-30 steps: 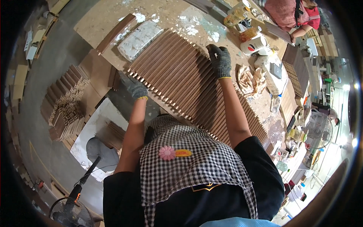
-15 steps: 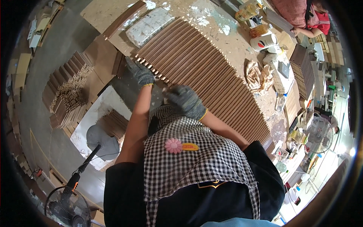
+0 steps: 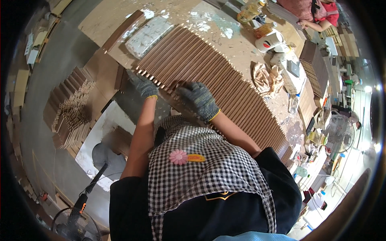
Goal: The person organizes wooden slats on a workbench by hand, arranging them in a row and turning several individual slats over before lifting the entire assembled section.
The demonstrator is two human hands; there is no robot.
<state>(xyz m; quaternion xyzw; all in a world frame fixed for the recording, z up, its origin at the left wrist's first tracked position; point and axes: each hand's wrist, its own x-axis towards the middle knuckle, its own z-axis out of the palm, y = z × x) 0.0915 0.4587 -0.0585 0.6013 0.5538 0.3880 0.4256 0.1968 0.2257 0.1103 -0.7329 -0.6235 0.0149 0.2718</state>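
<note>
A long row of dark brown wooden strips (image 3: 201, 68) lies side by side across the worktable. Pale ends stick out of the strips at the row's near left edge. My left hand (image 3: 144, 85), in a grey knit glove with a yellow cuff, is beside those pale ends, fingers stretched out and a little blurred. My right hand (image 3: 200, 100), gloved alike, is over the row's near edge with its fingers bent in. Whatever is between its fingertips is too small and dark to make out. A checked apron (image 3: 193, 172) covers my front below the hands.
On the table are a paint-smeared white block (image 3: 149, 37), crumpled brown paper (image 3: 267, 79), a white cup (image 3: 269, 41) and bottles (image 3: 250, 11). Stacked strips (image 3: 72, 106) stand at left, a fan (image 3: 76, 225) at lower left. Another person (image 3: 309, 12) works at the far right.
My right hand has shifted slightly up, onto the near edge of the strips. The left hand stays beside the pale ends. The whole view has shifted a little.
</note>
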